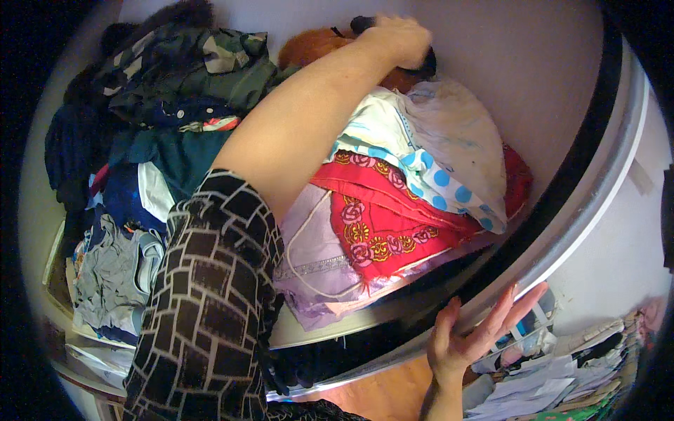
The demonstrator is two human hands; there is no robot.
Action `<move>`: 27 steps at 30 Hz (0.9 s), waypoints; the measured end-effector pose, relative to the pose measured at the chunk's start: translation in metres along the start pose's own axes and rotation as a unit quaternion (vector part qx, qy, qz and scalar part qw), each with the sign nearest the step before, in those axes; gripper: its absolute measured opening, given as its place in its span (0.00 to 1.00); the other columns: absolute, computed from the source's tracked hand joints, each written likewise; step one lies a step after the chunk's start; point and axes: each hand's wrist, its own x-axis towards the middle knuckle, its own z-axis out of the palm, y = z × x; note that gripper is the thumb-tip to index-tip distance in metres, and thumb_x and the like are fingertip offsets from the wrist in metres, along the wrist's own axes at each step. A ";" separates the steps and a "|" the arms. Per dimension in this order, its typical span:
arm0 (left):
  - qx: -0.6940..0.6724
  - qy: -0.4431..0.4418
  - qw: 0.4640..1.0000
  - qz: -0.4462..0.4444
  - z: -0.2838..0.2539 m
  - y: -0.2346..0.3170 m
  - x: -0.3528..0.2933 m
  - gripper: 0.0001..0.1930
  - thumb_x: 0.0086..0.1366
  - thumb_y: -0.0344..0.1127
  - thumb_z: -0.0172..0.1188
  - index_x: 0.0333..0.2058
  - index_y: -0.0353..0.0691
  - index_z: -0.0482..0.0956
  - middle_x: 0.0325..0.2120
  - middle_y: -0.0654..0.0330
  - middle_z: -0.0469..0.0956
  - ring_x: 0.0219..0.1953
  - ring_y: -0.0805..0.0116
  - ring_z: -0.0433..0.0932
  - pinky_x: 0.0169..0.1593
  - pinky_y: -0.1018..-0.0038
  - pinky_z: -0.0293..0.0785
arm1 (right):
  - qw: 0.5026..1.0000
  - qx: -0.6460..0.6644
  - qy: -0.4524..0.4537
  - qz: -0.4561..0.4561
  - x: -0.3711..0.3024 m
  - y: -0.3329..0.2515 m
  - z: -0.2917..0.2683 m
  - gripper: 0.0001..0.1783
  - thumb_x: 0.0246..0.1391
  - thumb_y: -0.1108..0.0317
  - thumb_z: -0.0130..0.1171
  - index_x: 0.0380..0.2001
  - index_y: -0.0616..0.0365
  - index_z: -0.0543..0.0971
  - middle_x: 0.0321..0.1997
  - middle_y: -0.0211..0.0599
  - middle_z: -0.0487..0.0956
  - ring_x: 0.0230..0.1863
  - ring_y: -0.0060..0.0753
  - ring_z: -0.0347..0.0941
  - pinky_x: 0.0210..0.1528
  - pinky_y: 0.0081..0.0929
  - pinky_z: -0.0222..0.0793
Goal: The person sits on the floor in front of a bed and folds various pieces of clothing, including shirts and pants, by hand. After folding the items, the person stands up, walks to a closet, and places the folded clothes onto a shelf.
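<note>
My left hand [404, 42] reaches far up into a cupboard, at the back of a shelf. Its fingers are closed on a black cloth [425, 64] that shows at both sides of the fist; motion blurs the details. Behind and below it lies a rust-brown fuzzy item [309, 46]. Nearer are a white cloth with blue dots [439, 179], a cream cloth [460, 126], a red cloth with a rose border [393, 228] and a lilac garment [309, 245]. My right hand [467, 340] is open, fingers spread, beside the pale door edge [554, 259].
Camouflage clothing [228, 52], dark green cloth [193, 151] and a grey garment [112, 270] fill the shelf's left side. A black strip [569, 168] runs along the right. Below right, outside the cupboard, lie stacked folded clothes [533, 382] above an orange-brown floor [390, 389].
</note>
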 end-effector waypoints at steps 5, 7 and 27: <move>-0.204 -0.021 0.913 0.352 0.015 0.072 -0.005 0.33 0.51 0.53 0.64 0.57 0.53 0.70 0.51 0.52 0.74 0.53 0.48 0.72 0.58 0.56 0.66 | 1.000 0.002 0.000 -0.013 0.001 0.002 -0.002 0.42 0.43 0.80 0.55 0.65 0.57 0.56 0.71 0.61 0.39 0.72 0.63 0.34 0.68 0.52 0.33; -0.170 -0.076 0.891 0.414 0.028 0.092 0.009 0.29 0.55 0.47 0.62 0.57 0.56 0.70 0.55 0.54 0.70 0.56 0.50 0.70 0.58 0.56 0.66 | 1.000 -0.002 0.003 -0.017 0.001 0.003 -0.001 0.41 0.45 0.76 0.56 0.65 0.58 0.57 0.71 0.64 0.40 0.71 0.65 0.35 0.68 0.54 0.35; -0.225 -0.031 0.970 0.082 0.127 0.162 -0.010 0.24 0.63 0.47 0.51 0.56 0.50 0.63 0.58 0.53 0.63 0.59 0.50 0.65 0.61 0.54 0.57 | 0.999 0.025 0.031 -0.035 0.002 0.007 0.002 0.35 0.50 0.69 0.55 0.62 0.59 0.61 0.69 0.66 0.45 0.70 0.69 0.37 0.68 0.60 0.36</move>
